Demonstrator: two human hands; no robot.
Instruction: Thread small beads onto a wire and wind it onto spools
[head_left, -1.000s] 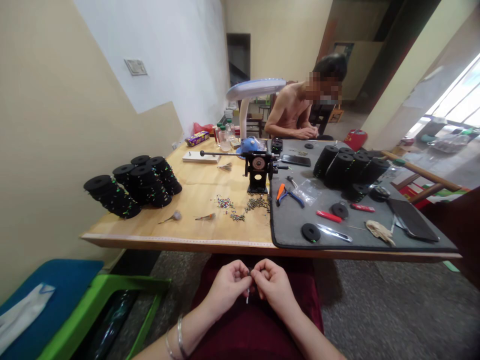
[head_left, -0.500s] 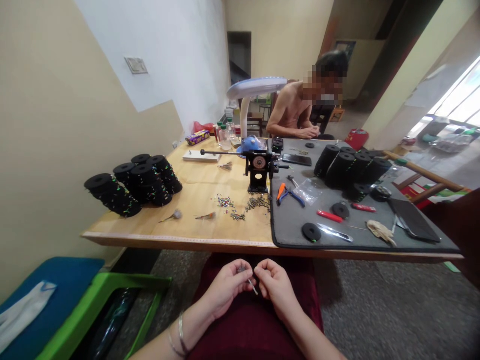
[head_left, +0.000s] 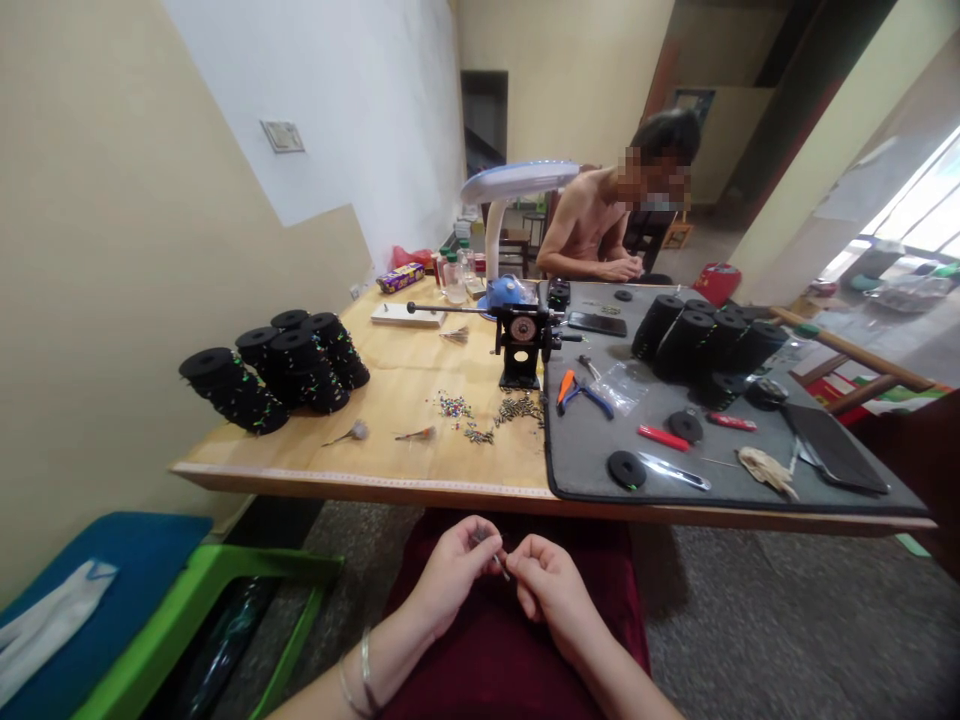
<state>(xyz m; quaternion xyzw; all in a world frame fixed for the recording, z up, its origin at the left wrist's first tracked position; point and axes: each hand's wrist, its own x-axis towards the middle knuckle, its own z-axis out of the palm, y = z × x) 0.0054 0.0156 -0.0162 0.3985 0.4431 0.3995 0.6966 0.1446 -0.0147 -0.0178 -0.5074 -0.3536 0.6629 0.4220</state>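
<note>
Over my lap, in front of the table's edge, my left hand (head_left: 459,565) is closed in a pinch. A thin, pale, stick-like piece (head_left: 503,569) sticks out between its thumb and fingers; a greyish part of it is partly hidden in the palm. My right hand (head_left: 546,582) is closed too, its thumb and forefinger pressed together at the tip of that piece. Whether it grips the tip or something tiny is hidden. On the table beyond lie small feather bundles (head_left: 416,434), coloured beads (head_left: 454,406) and little dark metal pieces (head_left: 519,409).
A black winding device (head_left: 520,345) stands mid-table before a lamp (head_left: 517,180). Black foam spools stand at left (head_left: 232,390) and right (head_left: 684,340). The grey mat (head_left: 577,470) bears pliers (head_left: 583,394), a craft knife (head_left: 675,470) and a phone (head_left: 598,323). Another person (head_left: 592,225) sits opposite.
My right hand has moved left and slightly down, so its fingertips now meet the thin piece in my left hand. The whole view has shifted slightly.
</note>
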